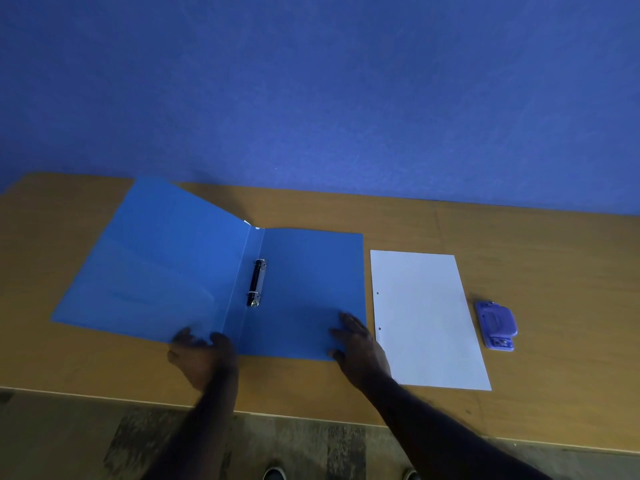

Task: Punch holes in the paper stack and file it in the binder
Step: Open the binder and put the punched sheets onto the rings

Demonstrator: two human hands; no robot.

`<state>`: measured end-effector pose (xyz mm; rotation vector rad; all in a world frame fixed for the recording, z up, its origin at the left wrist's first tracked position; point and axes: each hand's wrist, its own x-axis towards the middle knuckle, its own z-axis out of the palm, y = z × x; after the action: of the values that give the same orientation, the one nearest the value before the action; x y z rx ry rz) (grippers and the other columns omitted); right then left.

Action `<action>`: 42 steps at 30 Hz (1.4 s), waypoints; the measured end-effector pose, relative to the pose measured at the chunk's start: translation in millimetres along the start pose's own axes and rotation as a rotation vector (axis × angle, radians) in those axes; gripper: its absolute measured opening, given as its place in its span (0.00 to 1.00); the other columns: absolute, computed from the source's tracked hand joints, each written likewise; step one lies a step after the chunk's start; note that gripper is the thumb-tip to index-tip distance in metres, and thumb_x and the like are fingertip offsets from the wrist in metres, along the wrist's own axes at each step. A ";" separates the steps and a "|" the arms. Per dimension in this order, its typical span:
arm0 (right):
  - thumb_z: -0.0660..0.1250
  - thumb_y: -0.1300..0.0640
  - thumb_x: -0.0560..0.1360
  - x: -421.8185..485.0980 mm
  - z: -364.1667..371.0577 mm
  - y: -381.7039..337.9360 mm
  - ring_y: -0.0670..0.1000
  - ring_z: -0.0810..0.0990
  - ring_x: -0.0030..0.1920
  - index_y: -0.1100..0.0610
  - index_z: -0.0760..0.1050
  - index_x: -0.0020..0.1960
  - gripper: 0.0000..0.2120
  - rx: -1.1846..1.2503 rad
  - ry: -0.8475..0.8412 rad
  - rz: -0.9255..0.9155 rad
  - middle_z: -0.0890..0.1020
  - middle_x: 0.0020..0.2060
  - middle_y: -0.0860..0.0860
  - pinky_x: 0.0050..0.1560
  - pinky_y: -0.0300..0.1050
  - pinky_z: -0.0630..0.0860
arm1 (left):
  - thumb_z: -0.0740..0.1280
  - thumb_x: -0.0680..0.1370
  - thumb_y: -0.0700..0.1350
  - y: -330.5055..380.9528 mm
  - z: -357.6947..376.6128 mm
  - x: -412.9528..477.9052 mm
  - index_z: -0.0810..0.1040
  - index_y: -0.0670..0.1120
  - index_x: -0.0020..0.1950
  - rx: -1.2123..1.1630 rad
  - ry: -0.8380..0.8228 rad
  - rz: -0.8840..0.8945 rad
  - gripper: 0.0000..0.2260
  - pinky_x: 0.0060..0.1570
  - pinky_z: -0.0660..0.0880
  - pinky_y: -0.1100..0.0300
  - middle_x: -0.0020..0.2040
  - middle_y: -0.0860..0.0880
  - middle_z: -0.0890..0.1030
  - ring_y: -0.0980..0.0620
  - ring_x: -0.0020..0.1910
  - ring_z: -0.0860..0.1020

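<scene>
binder (304, 271): open, spine near-to-far
paper stack (426, 317): parallel alongside
left hand (202, 355): spread, touching left cover
right hand (360, 344): spread, pressing right cover

Blue binder (304, 292), white paper stack (426, 320), purple hole punch (496, 324), tan wooden table (540, 258), blue wall (311, 91)

The left hand (204, 355) and right hand (356, 344) are resting on the open binder (304, 271); the paper stack (426, 320) is lying just beside the right hand.

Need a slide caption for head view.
Left hand and right hand touch the open blue binder; punched paper stack and hole punch lie to its right.
</scene>
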<state>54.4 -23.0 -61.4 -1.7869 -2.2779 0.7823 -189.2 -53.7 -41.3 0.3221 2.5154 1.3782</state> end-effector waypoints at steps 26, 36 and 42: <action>0.65 0.44 0.77 -3.4 -40.3 23.3 0.48 0.68 0.71 0.53 0.75 0.66 0.21 0.072 0.095 -0.014 0.73 0.70 0.48 0.63 0.46 0.72 | 0.70 0.74 0.46 40.7 60.5 -30.7 0.76 0.44 0.63 0.562 -0.578 0.761 0.18 0.54 0.72 0.47 0.62 0.43 0.76 0.41 0.59 0.76; 0.72 0.53 0.73 -34.6 -89.6 134.6 0.59 0.75 0.62 0.59 0.74 0.61 0.20 0.232 0.476 0.577 0.79 0.59 0.57 0.58 0.52 0.74 | 0.67 0.73 0.51 48.5 101.4 -127.0 0.77 0.45 0.65 0.544 -1.013 1.339 0.22 0.62 0.71 0.48 0.67 0.49 0.76 0.47 0.65 0.74; 0.72 0.51 0.73 -16.2 -110.6 140.8 0.59 0.75 0.63 0.59 0.69 0.67 0.27 0.268 0.348 0.662 0.75 0.63 0.58 0.58 0.53 0.74 | 0.66 0.74 0.56 35.3 110.4 -147.6 0.79 0.45 0.61 0.761 -1.016 1.551 0.21 0.59 0.72 0.45 0.71 0.48 0.73 0.46 0.66 0.74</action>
<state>226.7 18.3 -31.1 -2.3276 -1.2973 0.7341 -11.7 6.1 -51.7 2.5701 1.4560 0.0429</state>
